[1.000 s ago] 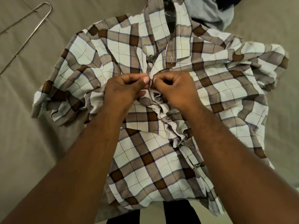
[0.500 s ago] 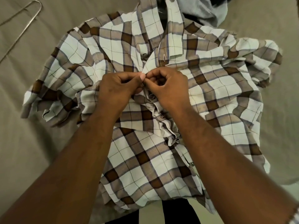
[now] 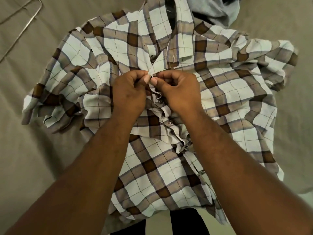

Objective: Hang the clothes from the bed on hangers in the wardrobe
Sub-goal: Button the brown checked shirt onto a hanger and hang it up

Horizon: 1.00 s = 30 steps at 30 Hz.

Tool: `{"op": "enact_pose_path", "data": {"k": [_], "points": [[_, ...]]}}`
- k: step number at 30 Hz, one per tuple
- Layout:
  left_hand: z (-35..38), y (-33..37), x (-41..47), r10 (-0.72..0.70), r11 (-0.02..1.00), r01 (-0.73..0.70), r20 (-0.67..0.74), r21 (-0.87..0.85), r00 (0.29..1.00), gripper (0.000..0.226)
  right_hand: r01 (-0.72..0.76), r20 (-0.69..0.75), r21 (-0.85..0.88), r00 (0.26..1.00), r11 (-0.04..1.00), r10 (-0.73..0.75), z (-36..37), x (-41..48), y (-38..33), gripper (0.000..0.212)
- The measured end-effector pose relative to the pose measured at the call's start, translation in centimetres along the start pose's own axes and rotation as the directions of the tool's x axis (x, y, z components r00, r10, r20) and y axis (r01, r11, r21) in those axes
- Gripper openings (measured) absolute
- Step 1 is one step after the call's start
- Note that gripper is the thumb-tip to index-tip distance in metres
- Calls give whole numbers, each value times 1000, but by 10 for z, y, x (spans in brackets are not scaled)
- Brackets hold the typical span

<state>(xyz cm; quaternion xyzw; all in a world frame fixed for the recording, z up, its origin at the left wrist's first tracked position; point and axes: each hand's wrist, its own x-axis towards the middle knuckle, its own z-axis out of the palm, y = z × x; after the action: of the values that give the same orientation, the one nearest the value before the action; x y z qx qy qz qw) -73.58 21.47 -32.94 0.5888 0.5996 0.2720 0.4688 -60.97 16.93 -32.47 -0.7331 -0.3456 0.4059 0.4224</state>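
A white and brown plaid shirt [image 3: 220, 92] lies spread front-up on the bed, crumpled along its button strip. My left hand [image 3: 129, 92] and my right hand [image 3: 179, 89] meet at the middle of the shirt's chest, just below the collar. Both pinch the front edge of the shirt between thumb and fingertips, nails almost touching. Several buttons below my hands look fastened. A thin metal wire hanger [image 3: 22, 26] lies on the bed at the upper left, well apart from both hands.
The bed [image 3: 25, 167] is covered by a plain taupe sheet. A grey garment [image 3: 218, 11] and something dark lie beyond the shirt's collar at the top edge. Dark trouser legs [image 3: 184, 223] show at the bottom below the shirt's hem.
My hands stay pinched on the shirt's front edge near the collar, fingers shifting slightly. The view has drifted a little, so the shirt and hanger sit differently in the frame.
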Motion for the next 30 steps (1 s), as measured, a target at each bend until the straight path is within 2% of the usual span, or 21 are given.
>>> {"op": "enact_pose_path", "data": {"k": [3,6,11,16,20,22,26,30], "points": [[7,3,-1,-47,998,47,-14,-39,999,18,-114,32,72,993,991,112,-4,6,-5,13],[12,3,0,-114,989,112,-15,-98,993,20,-152,72,116,987,982,144,-10,8,-10,10],[16,5,-3,-119,991,117,-26,-62,993,22,-21,-2,1,1000,1000,21,-3,3,-8,14],[19,5,-7,-109,994,107,-61,-28,992,24,-12,-47,-32,999,999,10,5,1,-7,20],[17,8,-6,-120,992,118,-72,-34,990,22,-144,-28,128,988,981,149,3,6,-8,14],[14,8,-6,-101,995,99,-43,-31,994,21,-197,22,164,980,966,197,-2,9,-7,13],[4,0,-7,-74,994,81,87,-69,993,32,-193,53,149,981,970,188,-5,11,-6,14],[1,1,-6,-117,970,135,98,-200,988,33,-188,56,135,982,973,182,-5,11,-7,14]]}}
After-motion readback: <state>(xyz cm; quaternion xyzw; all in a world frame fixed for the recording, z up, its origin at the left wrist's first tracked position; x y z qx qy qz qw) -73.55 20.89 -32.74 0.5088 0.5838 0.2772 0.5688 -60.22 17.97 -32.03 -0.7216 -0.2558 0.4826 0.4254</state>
